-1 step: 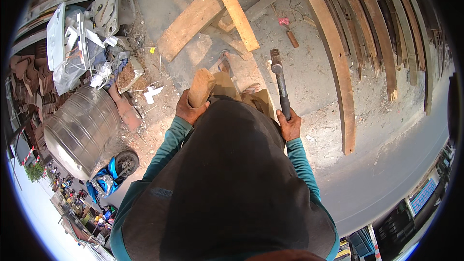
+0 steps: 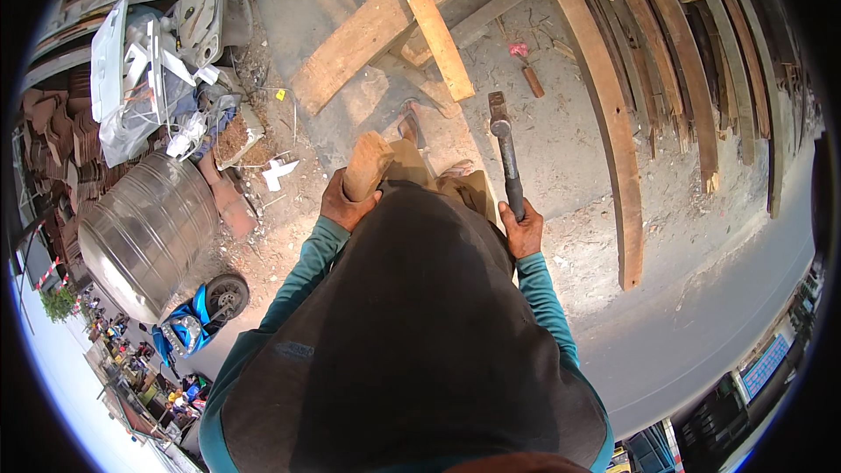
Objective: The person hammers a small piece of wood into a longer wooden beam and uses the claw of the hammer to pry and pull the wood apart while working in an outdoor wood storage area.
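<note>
My left hand (image 2: 347,200) is closed round a short piece of wood (image 2: 368,163), held upright beside my left thigh with its cut end facing up. In my right hand (image 2: 523,229) is a hammer (image 2: 505,149), gripped by its dark handle; the metal head points away from me. Dark clothing over my body hides part of my legs, while my sandaled feet show between the two hands. Beyond the feet lies a wide plank (image 2: 385,31), and a narrower light wooden strip (image 2: 431,24) crosses over it.
Long timbers (image 2: 670,61) lie on the right, one beam (image 2: 618,149) nearest me. A brown-handled tool (image 2: 532,81) rests on the concrete. To the left are a metal tank (image 2: 149,232), stacked roof tiles (image 2: 57,136), bagged scrap (image 2: 140,96) and a blue motorbike (image 2: 188,324).
</note>
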Motion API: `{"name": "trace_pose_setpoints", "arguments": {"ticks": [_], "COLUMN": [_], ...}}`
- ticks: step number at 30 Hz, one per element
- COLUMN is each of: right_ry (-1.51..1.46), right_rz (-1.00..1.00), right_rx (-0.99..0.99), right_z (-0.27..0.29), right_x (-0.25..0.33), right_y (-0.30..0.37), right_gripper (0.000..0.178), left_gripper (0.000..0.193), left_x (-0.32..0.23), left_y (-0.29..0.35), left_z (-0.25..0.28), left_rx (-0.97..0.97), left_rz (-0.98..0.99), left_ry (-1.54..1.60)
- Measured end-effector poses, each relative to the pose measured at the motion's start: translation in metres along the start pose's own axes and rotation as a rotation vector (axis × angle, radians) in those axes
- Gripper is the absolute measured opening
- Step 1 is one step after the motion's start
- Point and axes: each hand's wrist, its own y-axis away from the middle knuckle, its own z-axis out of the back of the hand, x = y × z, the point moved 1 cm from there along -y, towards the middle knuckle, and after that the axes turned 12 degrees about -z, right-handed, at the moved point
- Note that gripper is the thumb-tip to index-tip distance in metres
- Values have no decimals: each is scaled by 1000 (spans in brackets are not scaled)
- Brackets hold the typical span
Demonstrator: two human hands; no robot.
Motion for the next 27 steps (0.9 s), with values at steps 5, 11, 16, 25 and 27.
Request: {"name": "trace_pose_setpoints", "arguments": {"ticks": [5, 11, 16, 25, 27], "right_ry": [21, -76, -375, -514, -511], "right_rz": [82, 46, 166, 103, 78], "right_rx": [3, -17, 69, -159, -149], "right_z": [-33, -95, -164, -307, -336], "right_x": [52, 75, 163, 276, 292], "right_y": [-17, -15, -19, -45, -51], "right_gripper": [40, 41, 32, 35, 36], "left_gripper": [66, 71, 70, 60, 61], "left_x": [7, 44, 95, 183, 200], "left_y": [3, -18, -43, -144, -174], "left_z": [18, 56, 114, 291, 325], "left_rx": [-88, -180, -242, -422, -395], "left_rz": [43, -54, -93, -133, -140], "left_ry": [-35, 29, 71, 248, 204]}}
